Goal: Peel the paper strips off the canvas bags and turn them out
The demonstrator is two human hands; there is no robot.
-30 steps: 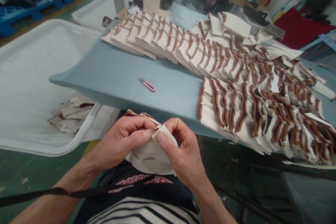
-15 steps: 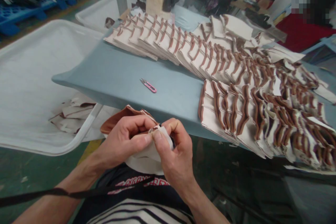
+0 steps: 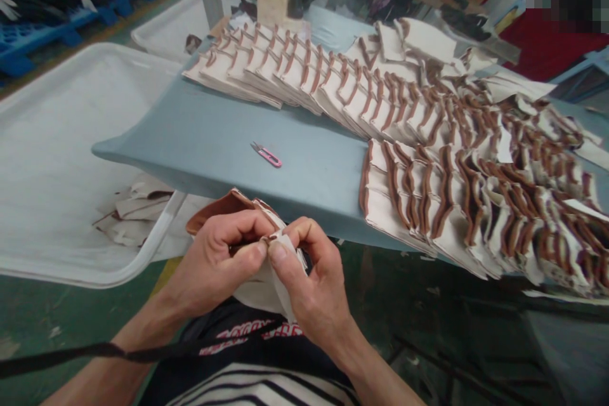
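A white and brown fabric piece (image 3: pixel 259 288) is held in front of my body, below the table's near edge. My left hand (image 3: pixel 223 260) pinches its edge between thumb and bent fingers, with a brown flap showing behind the knuckles. Close beside it, my right hand (image 3: pixel 311 273) grips a white part of the same piece, thumb on top. Both thumb tips nearly meet at the seam. Pink thread snips (image 3: pixel 267 155) lie on the blue-covered table (image 3: pixel 200 133), beyond my hands.
Long rows of folded white and brown pieces (image 3: pixel 328 79) cover the table's back and right. On the left, a large white bin (image 3: pixel 95 266) holds similar pieces. Behind it stand blue pallets (image 3: pixel 57 36) with dark material. A block (image 3: pixel 272 2) sits at the table's far end.
My hands have shifted slightly left with the fabric. Its white part now hangs narrower and more folded under my right thumb. The view has moved a little.
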